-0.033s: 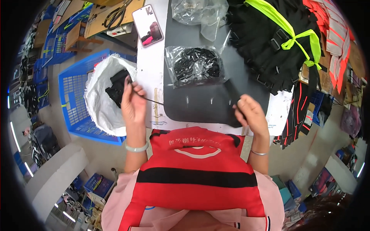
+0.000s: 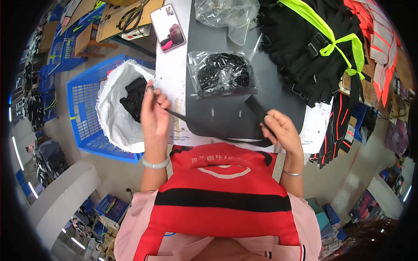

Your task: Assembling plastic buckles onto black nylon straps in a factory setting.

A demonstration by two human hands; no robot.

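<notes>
A black webbing strap [image 2: 253,105] stretches between my hands over a dark grey mat [image 2: 209,111]. My right hand [image 2: 282,129] is closed on it near one end, and that flat end sticks up past the fingers. From there the strap sags along the mat's near edge and rises to my left hand [image 2: 156,112]. The fingers of my left hand pinch it beside a white sack [image 2: 114,114] with black material [image 2: 135,98] inside. Just beyond my hands lies a clear plastic bag of small black plastic buckles [image 2: 224,75].
A big bundle of black straps [image 2: 294,48], tied with a yellow-green band [image 2: 324,30], fills the far right. A phone [image 2: 168,28] and crumpled clear plastic [image 2: 226,15] lie at the back. The sack sits in a blue basket [image 2: 82,115]. Scissors [image 2: 132,19] rest on a wooden table.
The strap hangs slacker, with its sag now showing along the mat's near edge. Its end by my right hand has swung left, and my left hand has shifted slightly right.
</notes>
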